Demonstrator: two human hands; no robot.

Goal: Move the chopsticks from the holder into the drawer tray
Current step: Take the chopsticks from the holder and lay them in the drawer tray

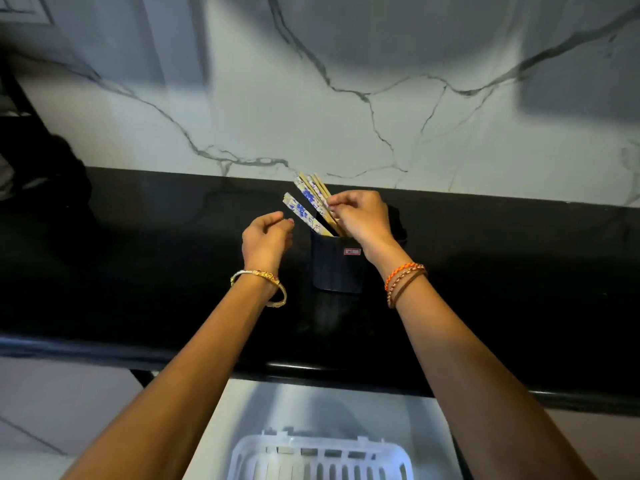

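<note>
A dark blue holder (pixel 334 268) stands on the black counter (pixel 138 271). Several chopsticks (pixel 306 211) with blue-and-white patterned ends and plain wooden shafts lean out of it toward the upper left. My right hand (pixel 360 220) is over the holder's mouth, fingers pinched on the wooden chopsticks at the back of the bunch. My left hand (pixel 266 239) hovers just left of the holder with curled fingers and holds nothing. A white slotted tray (pixel 322 459) lies in the open drawer (pixel 242 410) below the counter edge.
A marble-patterned white wall (pixel 346 98) rises behind the counter. A dark object (pixel 45 161) sits at the far left of the counter. Pale floor tiles (pixel 52 410) show left of the drawer.
</note>
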